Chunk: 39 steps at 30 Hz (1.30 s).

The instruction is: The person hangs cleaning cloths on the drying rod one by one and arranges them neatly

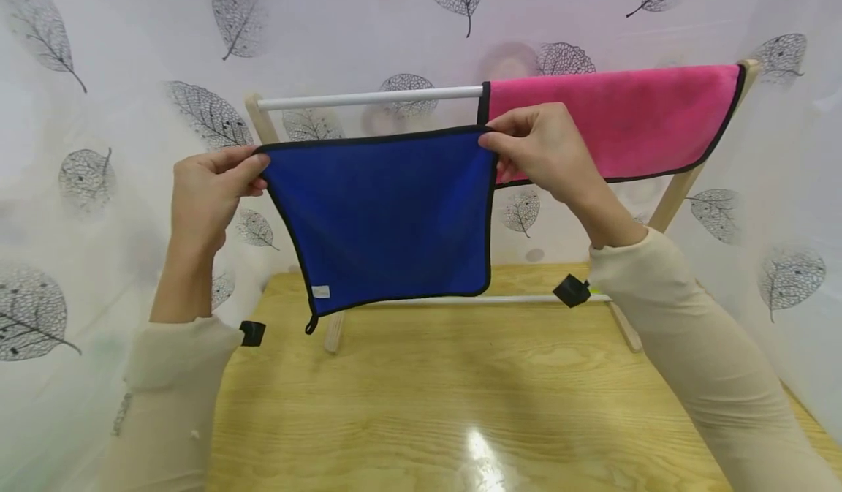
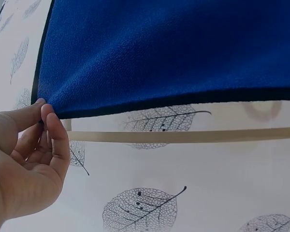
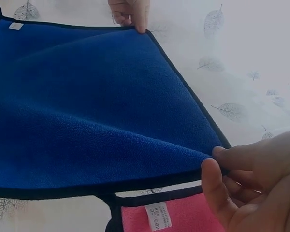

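A blue towel (image 1: 388, 218) with black edging hangs spread between my two hands, in front of the rack's white top rail (image 1: 368, 99). My left hand (image 1: 213, 188) pinches its upper left corner between thumb and fingers, as the left wrist view also shows. At the upper right corner my right hand (image 1: 542, 148) pinches the edge the same way. A small white label (image 1: 320, 292) and a black loop sit at the towel's lower left corner. Behind my right hand, a pink towel (image 1: 631, 115) with black edging drapes over the right part of the rail.
The rack's wooden legs (image 1: 680, 192) stand on a wood-grain table (image 1: 421, 390), joined low down by a second white rail (image 1: 520, 299). Close behind the rack hangs a pale curtain (image 1: 131, 119) printed with dark leaves.
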Tool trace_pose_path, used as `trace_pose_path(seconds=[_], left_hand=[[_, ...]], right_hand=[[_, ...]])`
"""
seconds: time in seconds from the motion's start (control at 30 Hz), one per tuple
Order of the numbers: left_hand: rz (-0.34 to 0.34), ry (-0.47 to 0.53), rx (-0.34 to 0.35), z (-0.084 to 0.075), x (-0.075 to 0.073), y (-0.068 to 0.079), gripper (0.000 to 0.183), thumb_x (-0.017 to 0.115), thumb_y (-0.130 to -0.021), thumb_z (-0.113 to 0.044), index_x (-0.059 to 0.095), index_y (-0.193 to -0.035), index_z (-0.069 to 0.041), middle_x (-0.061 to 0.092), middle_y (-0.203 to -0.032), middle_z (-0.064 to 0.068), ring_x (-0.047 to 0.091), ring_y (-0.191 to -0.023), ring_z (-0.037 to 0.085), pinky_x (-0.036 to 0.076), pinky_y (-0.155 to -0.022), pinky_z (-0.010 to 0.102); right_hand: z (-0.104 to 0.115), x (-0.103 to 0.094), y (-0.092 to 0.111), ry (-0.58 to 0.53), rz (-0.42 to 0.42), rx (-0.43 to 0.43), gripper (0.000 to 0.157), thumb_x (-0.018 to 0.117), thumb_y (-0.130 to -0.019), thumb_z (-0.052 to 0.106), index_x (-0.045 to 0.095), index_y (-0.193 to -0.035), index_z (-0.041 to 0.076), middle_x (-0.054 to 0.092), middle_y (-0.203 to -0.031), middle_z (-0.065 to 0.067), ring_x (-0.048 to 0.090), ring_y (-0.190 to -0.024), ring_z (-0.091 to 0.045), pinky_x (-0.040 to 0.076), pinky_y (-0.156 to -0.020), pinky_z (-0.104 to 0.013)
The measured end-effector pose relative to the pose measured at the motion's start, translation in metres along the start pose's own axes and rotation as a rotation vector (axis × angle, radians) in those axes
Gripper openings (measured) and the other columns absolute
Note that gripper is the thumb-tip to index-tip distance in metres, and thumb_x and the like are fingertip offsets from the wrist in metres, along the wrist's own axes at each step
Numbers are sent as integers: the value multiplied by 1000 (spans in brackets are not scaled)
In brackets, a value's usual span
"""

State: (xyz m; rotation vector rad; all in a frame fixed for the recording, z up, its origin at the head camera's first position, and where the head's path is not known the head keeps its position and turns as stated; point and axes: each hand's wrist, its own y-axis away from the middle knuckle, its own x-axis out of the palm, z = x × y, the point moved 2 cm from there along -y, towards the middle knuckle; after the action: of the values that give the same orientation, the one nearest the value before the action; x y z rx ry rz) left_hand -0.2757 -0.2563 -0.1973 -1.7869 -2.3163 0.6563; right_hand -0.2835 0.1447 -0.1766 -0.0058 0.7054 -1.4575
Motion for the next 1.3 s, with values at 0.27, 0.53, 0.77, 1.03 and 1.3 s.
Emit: trace_pose_path(seconds=[0.27, 0.53, 0.77, 1.03, 1.3], left_hand=[[-11, -76, 20, -13, -3, -12, 39, 75, -96, -14, 69, -127, 8, 72, -86, -6, 66, -62, 5, 56, -67, 14], [-30, 73, 16, -25, 0, -20, 31, 77, -92, -7, 73, -120, 7, 74, -83, -2, 67, -58, 8, 56, -64, 16], [-55, 193, 7, -32, 1, -28, 22, 81, -89, -7, 78, -109, 1, 74, -84, 3, 66, -56, 11, 57, -62, 17], [-87, 220, 11, -41, 3, -38, 26, 80, -89, -4, 77, -113, 5, 74, -86, 5, 67, -56, 13, 57, -61, 18], [-105, 249, 64, -52, 11, -49, 20, 76, -90, -1, 78, -109, 5, 74, -82, 7, 67, -55, 13, 57, -61, 19]], right_hand=[[9, -5, -12, -42, -1, 13, 25, 77, -94, 11, 76, -114, -5, 72, -80, -12, 66, -58, -19, 60, -62, -26], [20, -16, -22, -79, 1, 74, 31, 78, -94, 12, 74, -118, -6, 72, -81, -11, 69, -59, -19, 60, -63, -27], [27, -18, -32, -147, -19, 84, 21, 78, -93, 10, 77, -109, -3, 72, -84, -12, 69, -62, -20, 60, -66, -28], [30, -17, -46, -272, -60, 108, 13, 79, -90, 3, 78, -102, -3, 69, -80, -12, 66, -59, -19, 60, -64, -29], [33, -22, -62, -360, -94, 130, 11, 79, -89, 1, 77, -100, -2, 69, -84, -14, 66, -60, -21, 60, -62, -30]])
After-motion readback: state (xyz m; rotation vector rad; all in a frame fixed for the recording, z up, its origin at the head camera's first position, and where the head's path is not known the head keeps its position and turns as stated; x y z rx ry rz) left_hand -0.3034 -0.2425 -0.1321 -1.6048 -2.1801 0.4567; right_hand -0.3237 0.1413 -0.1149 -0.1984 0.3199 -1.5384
